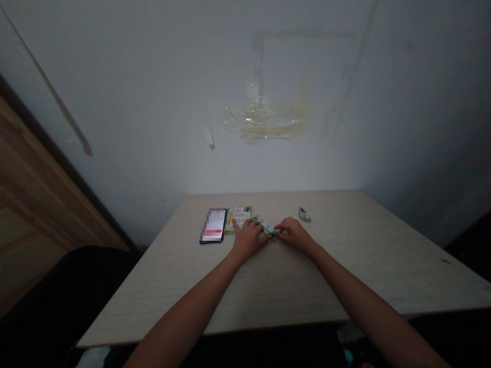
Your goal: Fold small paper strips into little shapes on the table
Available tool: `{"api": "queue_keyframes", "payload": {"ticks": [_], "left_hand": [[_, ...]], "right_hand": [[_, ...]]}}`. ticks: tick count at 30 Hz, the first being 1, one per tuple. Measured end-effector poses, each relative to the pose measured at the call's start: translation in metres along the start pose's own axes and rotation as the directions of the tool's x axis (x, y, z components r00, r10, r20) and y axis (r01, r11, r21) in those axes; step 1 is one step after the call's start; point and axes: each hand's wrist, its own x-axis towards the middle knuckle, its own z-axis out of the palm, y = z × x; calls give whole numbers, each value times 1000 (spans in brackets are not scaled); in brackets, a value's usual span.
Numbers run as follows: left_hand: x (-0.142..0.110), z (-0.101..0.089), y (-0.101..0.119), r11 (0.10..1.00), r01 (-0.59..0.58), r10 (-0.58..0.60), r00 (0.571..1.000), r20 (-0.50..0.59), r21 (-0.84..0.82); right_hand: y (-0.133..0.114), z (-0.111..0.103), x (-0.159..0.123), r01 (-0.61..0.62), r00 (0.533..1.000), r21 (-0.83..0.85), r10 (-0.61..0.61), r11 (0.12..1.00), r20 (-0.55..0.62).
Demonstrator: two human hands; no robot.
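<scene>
A narrow strip of folded printed paper [266, 225], green and white, lies slanted on the table between my hands. My left hand [248, 238] has its thumb and fingers closed on the strip's left part, while its outer finger stretches over a flat printed sheet [241, 213]. At the strip's right end, my right hand [296, 235] pinches the paper between thumb and fingers. The fingers cover parts of the strip, so its folds are only partly visible. A phone [213, 226] with a lit, blurred screen lies left of the printed sheet.
A small crumpled piece [304, 214] that looks like foil or plastic lies beyond my right hand. The pale wooden table [291, 296] meets a wall [172, 102] at its back edge. Clear tape [268, 120] sticks to the wall. Wooden boards [34, 189] lean at the left.
</scene>
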Motion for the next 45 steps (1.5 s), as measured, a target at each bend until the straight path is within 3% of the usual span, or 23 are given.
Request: {"api": "queue_keyframes", "payload": {"ticks": [18, 23, 30, 38, 45], "left_hand": [[3, 11, 2, 967, 233, -231, 972, -34, 98], [2, 9, -1, 985, 155, -159, 986, 53, 81], [1, 10, -4, 995, 78, -83, 993, 81, 60], [0, 10, -4, 998, 58, -59, 997, 57, 33], [0, 7, -9, 1000, 10, -9, 993, 116, -2]], "right_hand": [[-3, -1, -2, -217, 975, 66, 220, 974, -42], [2, -2, -3, -154, 987, 1, 154, 988, -35], [11, 0, -5, 29, 999, -51, -30, 998, -20], [9, -6, -4, -55, 997, -53, 58, 997, 57], [11, -6, -7, -33, 998, -10, 33, 999, 60]]}}
